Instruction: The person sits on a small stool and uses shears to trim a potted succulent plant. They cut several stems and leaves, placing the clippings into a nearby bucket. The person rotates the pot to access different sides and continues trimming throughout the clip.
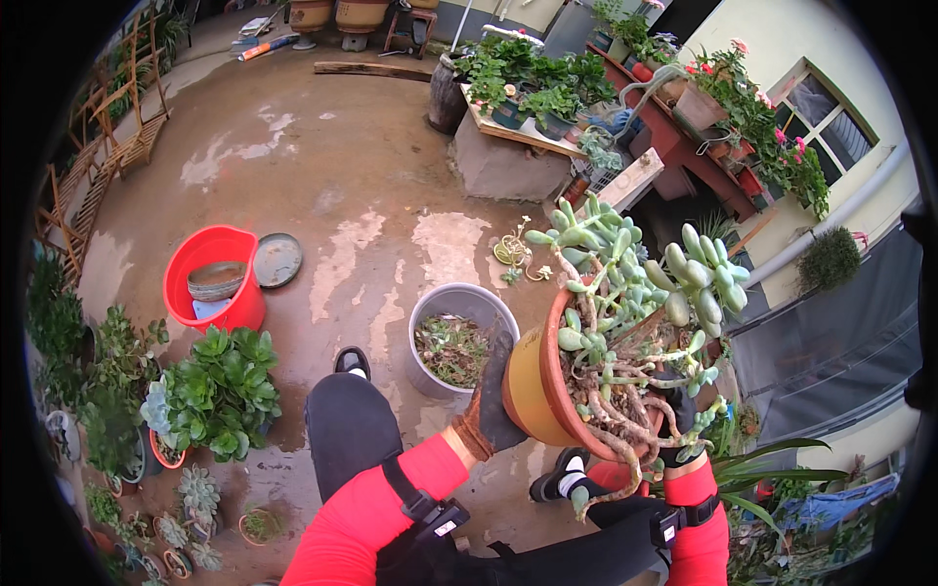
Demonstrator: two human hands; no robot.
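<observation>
A terracotta-rimmed flowerpot with a yellow-brown glazed side is held tilted above my lap. From it spills a succulent with plump pale-green leaves and long bare woody stems, some hanging over the rim. My left hand, in a dark glove with a brown cuff, grips the pot's left side. On the right side, my gloved right hand holds the pot, its fingers partly hidden behind stems. Left of the pot, on the wet floor, stands a grey plastic bucket containing plant debris.
A red bucket holding shallow dishes stands left, beside a round dish. Potted succulents crowd the left side. Plant cuttings lie beyond the grey bucket. Potted plants cover a low stand and a red shelf.
</observation>
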